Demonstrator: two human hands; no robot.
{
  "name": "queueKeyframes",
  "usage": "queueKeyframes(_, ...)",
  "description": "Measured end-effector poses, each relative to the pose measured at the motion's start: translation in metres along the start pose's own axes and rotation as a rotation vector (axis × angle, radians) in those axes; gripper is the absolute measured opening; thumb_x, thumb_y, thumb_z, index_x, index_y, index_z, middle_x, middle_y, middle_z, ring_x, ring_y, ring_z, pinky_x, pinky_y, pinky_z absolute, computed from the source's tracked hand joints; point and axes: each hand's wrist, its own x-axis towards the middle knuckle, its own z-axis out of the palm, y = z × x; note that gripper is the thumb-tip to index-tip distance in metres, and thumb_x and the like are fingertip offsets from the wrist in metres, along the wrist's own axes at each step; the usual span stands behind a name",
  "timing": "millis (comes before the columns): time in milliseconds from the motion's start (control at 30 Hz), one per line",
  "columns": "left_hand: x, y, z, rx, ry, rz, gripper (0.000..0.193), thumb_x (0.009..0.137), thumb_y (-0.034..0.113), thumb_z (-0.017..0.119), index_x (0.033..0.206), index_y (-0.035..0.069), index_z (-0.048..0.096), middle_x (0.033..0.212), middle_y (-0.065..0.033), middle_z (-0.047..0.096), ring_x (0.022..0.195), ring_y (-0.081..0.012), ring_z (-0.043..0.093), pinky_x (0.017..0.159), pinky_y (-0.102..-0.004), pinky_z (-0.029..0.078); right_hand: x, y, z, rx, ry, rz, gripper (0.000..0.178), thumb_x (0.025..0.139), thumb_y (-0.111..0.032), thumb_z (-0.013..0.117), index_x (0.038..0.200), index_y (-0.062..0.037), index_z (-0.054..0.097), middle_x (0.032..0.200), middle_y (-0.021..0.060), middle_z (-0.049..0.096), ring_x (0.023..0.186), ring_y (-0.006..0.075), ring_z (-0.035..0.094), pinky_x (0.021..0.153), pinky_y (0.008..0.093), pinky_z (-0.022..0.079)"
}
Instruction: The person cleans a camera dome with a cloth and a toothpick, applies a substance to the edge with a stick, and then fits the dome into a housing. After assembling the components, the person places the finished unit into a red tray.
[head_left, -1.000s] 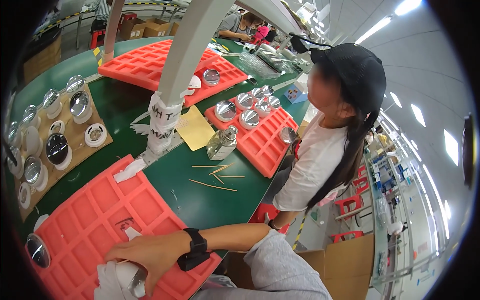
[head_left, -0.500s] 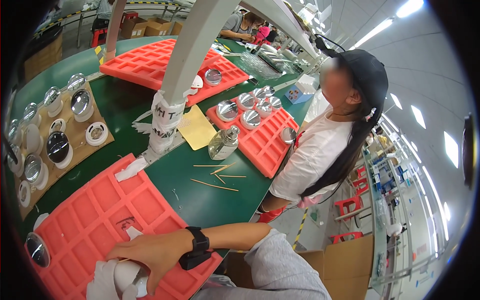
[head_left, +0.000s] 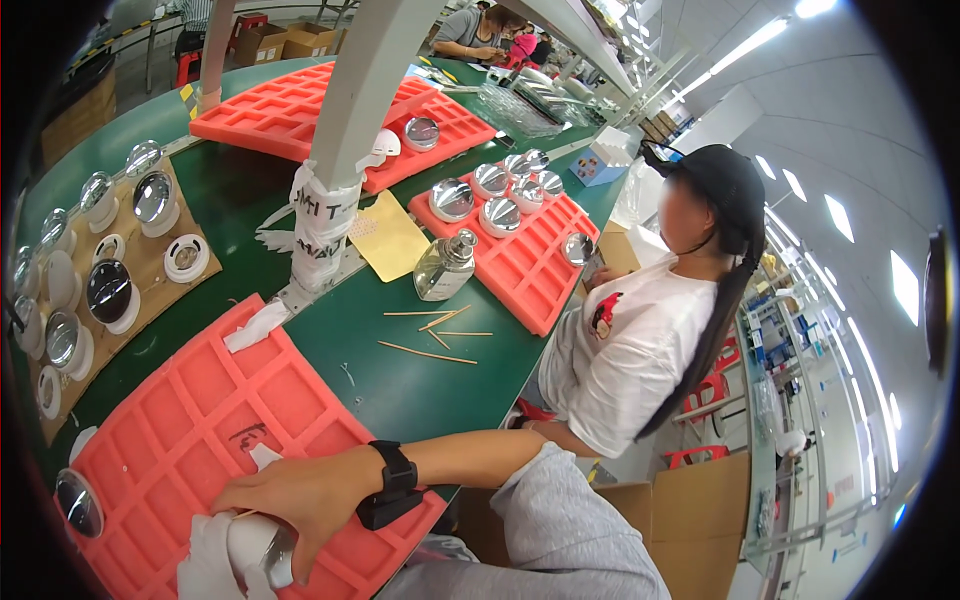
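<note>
My right hand [head_left: 305, 492], with a black band at the wrist, is closed over a white rounded unit with a shiny mirrored face [head_left: 252, 545] at the lower left. A thin wooden stick [head_left: 243, 515] shows by its fingertips. On the unit's left side is my left hand [head_left: 205, 565], in what looks like a white glove, gripping it; the lower edge cuts it off. Both hands are above a red foam tray [head_left: 190, 425] with square pockets. Another mirrored unit [head_left: 78, 502] sits at the tray's left edge.
Several mirrored units stand on cardboard [head_left: 140, 262] at left. A post [head_left: 350, 100] wrapped in white rises mid-table. Beyond are a clear bottle [head_left: 445, 266], wooden sticks [head_left: 428, 352], yellow paper [head_left: 388, 238] and a red tray of units [head_left: 505, 275]. A person [head_left: 650, 340] stands at right.
The view has shifted slightly. The person at right has turned more toward the table, and their shirt front and a hand now show. My hands keep nearly the same hold on the mirrored unit.
</note>
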Motion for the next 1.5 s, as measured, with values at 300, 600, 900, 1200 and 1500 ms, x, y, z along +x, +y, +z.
queueKeyframes(300, -0.006, -0.006, 0.021, -0.006, 0.131, 0.026, 0.044, 0.103, 0.026, 0.050, 0.141, 0.005, 0.048, 0.130, -0.0260, 0.057, 0.109, -0.0518, 0.060, 0.086, -0.0527, 0.052, 0.001, 0.001, 0.001, -0.047, -0.005, -0.034, 0.100, 0.060, -0.038, 0.096, 0.138, -0.0013, 0.045, 0.129, 0.0164, 0.055, 0.112, 0.0374, 0.059, 0.089, 0.0438, 0.047)
queueKeyframes(600, -0.011, -0.013, 0.033, 0.064, 0.213, 0.052, 0.044, 0.103, 0.025, 0.047, 0.142, 0.005, 0.047, 0.132, -0.0266, 0.055, 0.111, -0.0530, 0.058, 0.086, -0.0543, 0.051, 0.002, -0.006, 0.000, -0.043, -0.032, 0.013, 0.099, 0.061, -0.037, 0.095, 0.138, -0.0016, 0.044, 0.128, 0.0166, 0.054, 0.108, 0.0392, 0.060, 0.086, 0.0451, 0.047)
queueKeyframes(900, -0.012, -0.016, 0.036, 0.061, 0.191, -0.093, 0.046, 0.102, 0.022, 0.045, 0.145, 0.004, 0.044, 0.137, -0.0281, 0.052, 0.116, -0.0541, 0.055, 0.089, -0.0558, 0.049, 0.002, -0.004, 0.000, -0.044, -0.024, -0.017, 0.099, 0.062, -0.036, 0.095, 0.140, -0.0027, 0.043, 0.128, 0.0166, 0.053, 0.109, 0.0395, 0.060, 0.087, 0.0456, 0.047)
queueKeyframes(1200, -0.010, -0.006, 0.018, -0.075, 0.168, 0.029, 0.047, 0.102, 0.025, 0.052, 0.144, 0.004, 0.046, 0.128, -0.0269, 0.057, 0.113, -0.0514, 0.058, 0.091, -0.0524, 0.050, 0.001, -0.003, -0.003, -0.031, -0.058, -0.024, 0.104, 0.060, -0.033, 0.096, 0.144, -0.0023, 0.042, 0.132, 0.0165, 0.053, 0.112, 0.0391, 0.059, 0.091, 0.0453, 0.048)
queueKeyframes(1500, -0.005, 0.001, 0.007, -0.053, 0.058, -0.081, 0.051, 0.099, 0.026, 0.061, 0.144, 0.005, 0.047, 0.129, -0.0242, 0.056, 0.113, -0.0480, 0.059, 0.091, -0.0492, 0.050, 0.000, -0.003, -0.002, -0.020, -0.035, -0.031, 0.102, 0.061, -0.030, 0.096, 0.143, -0.0015, 0.043, 0.131, 0.0169, 0.054, 0.113, 0.0388, 0.059, 0.092, 0.0451, 0.048)
